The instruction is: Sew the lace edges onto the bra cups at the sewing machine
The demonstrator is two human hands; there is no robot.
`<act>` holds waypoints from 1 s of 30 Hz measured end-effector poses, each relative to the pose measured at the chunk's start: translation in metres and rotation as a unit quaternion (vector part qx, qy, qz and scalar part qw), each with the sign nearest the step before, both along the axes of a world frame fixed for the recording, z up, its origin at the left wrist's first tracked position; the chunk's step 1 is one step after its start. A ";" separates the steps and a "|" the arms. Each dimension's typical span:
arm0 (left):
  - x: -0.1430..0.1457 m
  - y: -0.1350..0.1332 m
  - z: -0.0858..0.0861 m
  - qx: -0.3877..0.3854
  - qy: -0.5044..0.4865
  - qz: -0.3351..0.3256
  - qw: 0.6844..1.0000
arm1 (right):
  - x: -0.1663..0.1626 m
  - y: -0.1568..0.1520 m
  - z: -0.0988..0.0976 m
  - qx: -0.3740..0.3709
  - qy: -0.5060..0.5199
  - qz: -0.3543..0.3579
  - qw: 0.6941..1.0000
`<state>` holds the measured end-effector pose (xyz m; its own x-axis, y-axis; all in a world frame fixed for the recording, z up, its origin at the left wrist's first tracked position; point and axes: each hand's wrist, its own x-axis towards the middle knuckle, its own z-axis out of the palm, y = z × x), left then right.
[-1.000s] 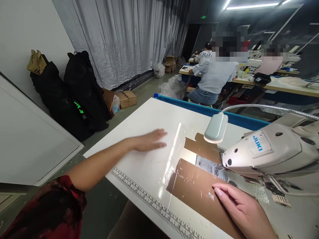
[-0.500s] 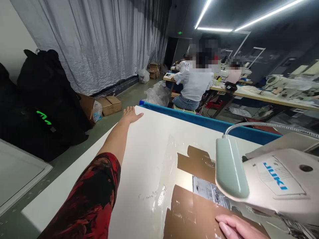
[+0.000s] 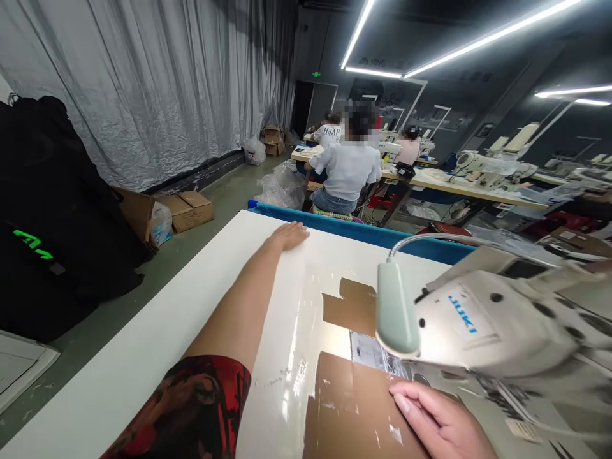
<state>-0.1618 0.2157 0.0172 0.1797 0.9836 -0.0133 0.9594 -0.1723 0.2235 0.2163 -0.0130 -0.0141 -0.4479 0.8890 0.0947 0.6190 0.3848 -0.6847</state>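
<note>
My left hand (image 3: 289,236) lies flat near the far edge of the white sewing table (image 3: 229,268), fingers stretched out, nothing under it that I can see. My right hand (image 3: 440,414) is low on the right, over brown sheets (image 3: 344,395) taped to the tabletop. Its thumb and forefinger are close together, and whatever may be between them is hidden. Just beyond it stands a JUKI sewing machine (image 3: 463,312), with a metal plate (image 3: 370,350) set in the table by its head. A pale green lamp (image 3: 394,306) on a bendable neck hangs in front of the machine.
A blue cloth trough (image 3: 335,228) runs along the table's far edge. Black covered bulk (image 3: 52,210) and cardboard boxes (image 3: 189,210) stand on the floor at left. Beyond, a person in a white top (image 3: 351,169) sits at another sewing table, with other people nearby.
My left hand has slid right along the far part of the table, away from the corner. My right hand stays on the brown sheets. The view has turned to the right.
</note>
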 end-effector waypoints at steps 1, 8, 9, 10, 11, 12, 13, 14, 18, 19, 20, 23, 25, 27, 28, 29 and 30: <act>0.013 -0.001 0.000 -0.007 -0.004 -0.015 1.000 | -0.001 -0.002 0.001 -0.010 0.009 -0.005 1.000; 0.042 -0.070 0.006 -0.051 -0.040 -0.069 0.996 | -0.003 -0.011 0.013 -0.042 0.014 -0.025 0.999; 0.042 -0.086 0.008 -0.057 -0.044 -0.073 0.995 | -0.002 -0.011 0.014 -0.040 0.006 -0.025 0.999; 0.043 -0.103 0.009 -0.064 -0.047 -0.077 0.994 | -0.002 -0.011 0.014 -0.037 -0.001 -0.023 0.999; 0.045 -0.119 0.010 -0.070 -0.050 -0.081 0.993 | -0.001 -0.012 0.015 -0.031 -0.005 -0.021 0.999; 0.047 -0.135 0.011 -0.077 -0.051 -0.084 0.992 | -0.001 -0.012 0.015 -0.022 -0.008 -0.018 1.000; 0.050 -0.150 0.012 -0.084 -0.050 -0.085 0.992 | -0.001 -0.013 0.015 -0.013 -0.010 -0.013 1.000; 0.054 -0.164 0.013 -0.090 -0.048 -0.087 0.991 | 0.000 -0.013 0.015 -0.002 -0.012 -0.009 1.000; 0.066 -0.216 0.015 -0.106 -0.040 -0.083 0.990 | 0.001 -0.017 0.015 0.029 -0.018 -0.001 0.999; 0.069 -0.229 0.015 -0.109 -0.046 -0.083 0.990 | 0.002 -0.018 0.015 0.036 -0.017 0.001 0.999; 0.071 -0.242 0.016 -0.112 -0.056 -0.084 0.989 | 0.002 -0.019 0.015 0.042 -0.016 0.002 0.999; 0.076 -0.280 0.017 -0.116 -0.096 -0.089 0.985 | 0.005 -0.022 0.016 0.056 -0.008 0.012 0.998; 0.079 -0.301 0.018 -0.114 -0.119 -0.090 0.982 | 0.006 -0.023 0.016 0.058 -0.006 0.021 0.998; 0.082 -0.320 0.018 -0.110 -0.133 -0.087 0.981 | 0.006 -0.024 0.016 0.063 -0.012 0.022 0.998; 0.083 -0.328 0.018 -0.107 -0.135 -0.083 0.981 | 0.007 -0.024 0.016 0.069 -0.015 0.021 0.997; 0.084 -0.335 0.018 -0.102 -0.137 -0.078 0.982 | 0.007 -0.024 0.015 0.076 -0.018 0.018 0.997; 0.085 -0.342 0.018 -0.098 -0.139 -0.071 0.983 | 0.007 -0.025 0.014 0.082 -0.019 0.017 0.996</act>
<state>-0.0767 -0.1268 0.0352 0.3392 0.9316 -0.1307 0.8260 -0.2284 0.5153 0.2236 -0.0378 0.0003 -0.4841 0.8472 0.2188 0.6283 0.5106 -0.5870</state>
